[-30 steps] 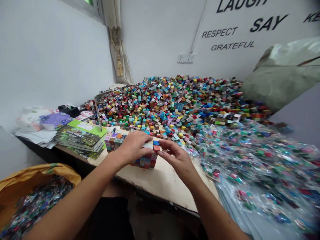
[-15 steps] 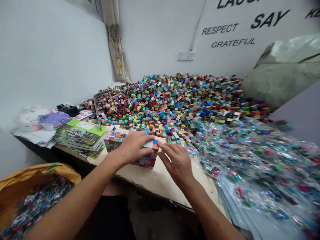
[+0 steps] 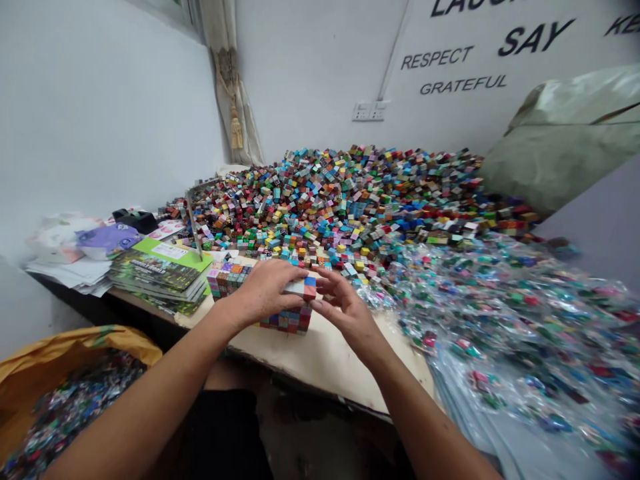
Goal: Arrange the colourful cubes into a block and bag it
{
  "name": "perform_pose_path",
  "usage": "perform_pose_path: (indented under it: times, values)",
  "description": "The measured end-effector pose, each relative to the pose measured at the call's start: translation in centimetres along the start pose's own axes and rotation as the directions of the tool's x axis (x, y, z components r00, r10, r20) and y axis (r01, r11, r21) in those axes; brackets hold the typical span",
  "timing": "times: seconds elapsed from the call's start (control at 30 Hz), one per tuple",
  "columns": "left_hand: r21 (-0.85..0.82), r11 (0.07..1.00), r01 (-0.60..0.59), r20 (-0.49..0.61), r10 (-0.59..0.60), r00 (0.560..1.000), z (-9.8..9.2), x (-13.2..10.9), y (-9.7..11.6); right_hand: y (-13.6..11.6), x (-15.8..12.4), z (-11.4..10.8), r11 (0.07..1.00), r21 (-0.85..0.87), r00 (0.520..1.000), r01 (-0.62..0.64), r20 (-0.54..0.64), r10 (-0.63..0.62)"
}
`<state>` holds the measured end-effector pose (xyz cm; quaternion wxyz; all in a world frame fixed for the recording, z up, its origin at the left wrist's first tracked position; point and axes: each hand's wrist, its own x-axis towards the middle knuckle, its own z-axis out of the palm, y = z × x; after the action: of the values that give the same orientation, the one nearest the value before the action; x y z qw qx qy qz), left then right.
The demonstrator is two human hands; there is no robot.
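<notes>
My left hand (image 3: 263,291) lies curled over the top of a block of small coloured cubes (image 3: 290,319) that stands on the near part of the pale table (image 3: 320,357). Its fingers press the block's upper face. My right hand (image 3: 345,310) is at the block's right side, fingers bent and touching the top corner cubes, blue and red. A second assembled block (image 3: 227,279) sits just behind my left hand. Behind both lies a huge heap of loose coloured cubes (image 3: 345,200).
Clear plastic bags filled with cubes (image 3: 500,327) cover the right side. A stack of green booklets (image 3: 160,273) and papers (image 3: 75,247) lie at the left. A yellow sack of filled bags (image 3: 60,387) stands at the lower left. A grey sack (image 3: 565,140) leans against the wall.
Both hands stay on the block. My right hand has shifted slightly, its fingers rising and curling against the block's top right corner.
</notes>
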<state>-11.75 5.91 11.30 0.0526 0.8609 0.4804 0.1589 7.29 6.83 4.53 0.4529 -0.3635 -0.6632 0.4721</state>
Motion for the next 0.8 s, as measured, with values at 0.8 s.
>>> perform_pose_path:
  times: [0.8]
  values:
    - [0.153, 0.988, -0.017, -0.145, 0.039, 0.989, 0.9, -3.0, 3.2, 1.1, -4.3, -3.4, 0.978, -0.208, 0.993, -0.027, -0.118, 0.002]
